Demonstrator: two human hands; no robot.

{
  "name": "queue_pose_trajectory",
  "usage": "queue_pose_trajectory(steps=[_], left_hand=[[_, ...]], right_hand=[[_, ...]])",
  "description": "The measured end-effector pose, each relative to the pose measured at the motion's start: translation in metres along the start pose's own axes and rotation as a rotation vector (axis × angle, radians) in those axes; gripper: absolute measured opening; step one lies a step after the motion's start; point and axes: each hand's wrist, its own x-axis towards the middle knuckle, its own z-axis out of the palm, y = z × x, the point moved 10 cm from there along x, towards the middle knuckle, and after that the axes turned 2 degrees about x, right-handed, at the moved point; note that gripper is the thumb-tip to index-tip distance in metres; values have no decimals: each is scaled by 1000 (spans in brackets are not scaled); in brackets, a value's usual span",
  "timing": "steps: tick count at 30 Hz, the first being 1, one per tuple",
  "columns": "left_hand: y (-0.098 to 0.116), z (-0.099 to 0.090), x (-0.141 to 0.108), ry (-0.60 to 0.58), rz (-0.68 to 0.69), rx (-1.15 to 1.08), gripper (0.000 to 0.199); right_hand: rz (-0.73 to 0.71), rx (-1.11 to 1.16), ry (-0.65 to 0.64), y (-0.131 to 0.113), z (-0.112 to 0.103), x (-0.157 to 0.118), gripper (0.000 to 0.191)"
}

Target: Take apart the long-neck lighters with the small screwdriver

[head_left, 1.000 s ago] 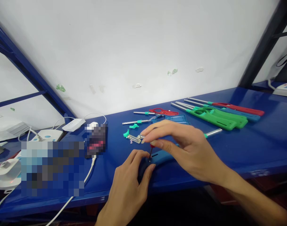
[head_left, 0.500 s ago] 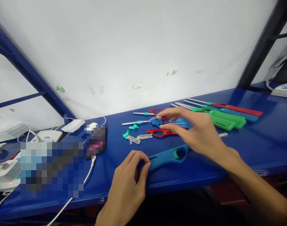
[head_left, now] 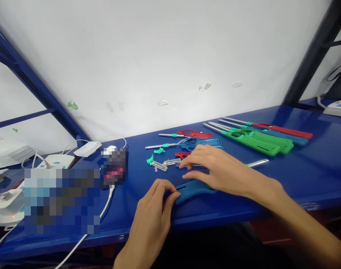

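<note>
My left hand (head_left: 155, 213) is closed on the handle end of a blue long-nosed lighter (head_left: 191, 189) at the table's near edge. A metal nozzle (head_left: 258, 163) shows beyond my right wrist, apparently that lighter's. Above the lighter's middle is my right hand (head_left: 206, 166), thumb and fingers apart and holding nothing. Close to its fingertips lies a clear purplish rod (head_left: 188, 164), perhaps a screwdriver, partly hidden by the fingers. A red lighter shell half (head_left: 182, 154) is partly covered by that hand. Beside it are clear fuel tanks (head_left: 160, 166) and green triggers (head_left: 159, 150).
Behind lie an opened blue lighter (head_left: 206, 142) and an opened red one (head_left: 198, 133). Several whole lighters, including a green one (head_left: 254, 142), lie right. To the left are a phone (head_left: 114, 168), its white cable (head_left: 105, 209) and power strips (head_left: 58, 161). A white wall stands behind.
My right hand has come down and its fingers have parted, letting go of the purple round-ended object. The left hand keeps its hold on the blue lighter.
</note>
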Motion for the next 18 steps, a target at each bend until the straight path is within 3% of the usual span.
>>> queue_pose_trajectory(steps=[6,11,18], left_hand=[[0,0,-1,-4,-11,94,10],[-1,4,1,-16,-70,280,12],[4,7,4,-130,-197,525,11]], right_hand=[[65,114,-236,-6,21,-3,36],[116,85,-255,-3,28,-2,36],[38,-3,-244,-16,29,-1,27]])
